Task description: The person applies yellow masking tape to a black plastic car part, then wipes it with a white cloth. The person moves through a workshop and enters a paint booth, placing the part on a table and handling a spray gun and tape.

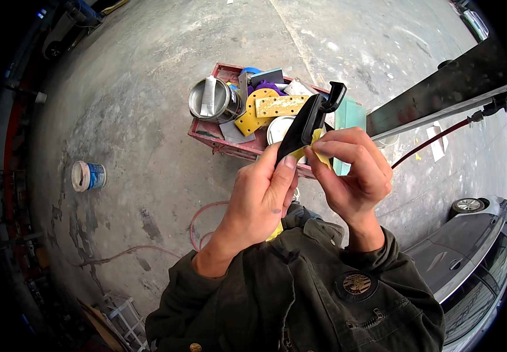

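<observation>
In front of my chest, my left hand (259, 199) is closed round the lower end of a black plastic part (304, 124), which has a hooked bracket at its top. The thumb presses near its edge. My right hand (353, 170) pinches a strip of yellow masking tape (319, 144) against the part's side between thumb and fingertips. Another bit of yellow shows below my left hand, by my jacket. What exactly the black part belongs to I cannot tell.
Beyond my hands stands a red cart (206, 132) with a metal can (195, 105), yellow sanding blocks (289, 106) and a white lid. A paint bucket (89, 176) sits at left, near a red hose (139, 247). At right are a steel post (435, 88) and a grey car (459, 252).
</observation>
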Demonstrator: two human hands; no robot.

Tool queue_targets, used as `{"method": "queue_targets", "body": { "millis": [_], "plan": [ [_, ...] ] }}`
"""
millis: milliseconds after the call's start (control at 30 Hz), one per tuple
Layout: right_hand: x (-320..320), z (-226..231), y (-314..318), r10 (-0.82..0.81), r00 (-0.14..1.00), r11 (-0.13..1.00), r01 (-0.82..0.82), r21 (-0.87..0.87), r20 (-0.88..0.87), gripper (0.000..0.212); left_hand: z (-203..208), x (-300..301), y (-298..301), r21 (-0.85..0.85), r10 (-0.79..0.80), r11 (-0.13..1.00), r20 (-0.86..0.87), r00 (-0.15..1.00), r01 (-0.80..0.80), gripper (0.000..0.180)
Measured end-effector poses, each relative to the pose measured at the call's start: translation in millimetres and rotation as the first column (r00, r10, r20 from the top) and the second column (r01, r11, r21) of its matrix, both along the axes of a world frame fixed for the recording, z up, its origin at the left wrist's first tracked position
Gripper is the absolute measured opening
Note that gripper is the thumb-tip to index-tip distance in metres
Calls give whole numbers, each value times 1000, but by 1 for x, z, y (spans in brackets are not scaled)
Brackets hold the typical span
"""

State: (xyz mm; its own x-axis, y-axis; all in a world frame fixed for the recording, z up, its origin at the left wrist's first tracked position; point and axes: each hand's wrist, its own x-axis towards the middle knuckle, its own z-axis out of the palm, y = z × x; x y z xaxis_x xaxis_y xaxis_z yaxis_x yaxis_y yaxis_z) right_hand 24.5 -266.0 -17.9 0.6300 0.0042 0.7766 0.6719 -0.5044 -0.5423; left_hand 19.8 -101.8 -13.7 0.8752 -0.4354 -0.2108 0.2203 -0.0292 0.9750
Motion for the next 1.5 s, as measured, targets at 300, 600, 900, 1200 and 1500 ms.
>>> {"method": "queue_targets", "body": {
  "millis": [300, 600, 900, 1200, 1500],
  "plan": [
    [1, -2, 1, -24, 999, 999, 25, 20, -31, 23, -3, 1, 1, 13, 3, 1000, 17, 1000, -3, 31],
    [2, -3, 3, -38, 999, 998, 40, 46, -39, 23, 2, 2, 1, 14, -18, 1000, 5, 1000, 18, 29],
    [-1, -10, 7, -12, 999, 989, 18, 147, -37, 28, -2, 2, -1, -5, 13, 1000, 49, 999, -13, 23],
    [-5, -19, 11, 406, 815, 605, 100, 790, -414, 51, -4, -1, 3, -10, -6, 1000, -18, 1000, 6, 23],
    [0, -19, 13, 570, 678, 463, 201, 863, -464, 17, -8, -8, 1, 19, -51, 998, -55, 997, 53, 30]
  ]
}}
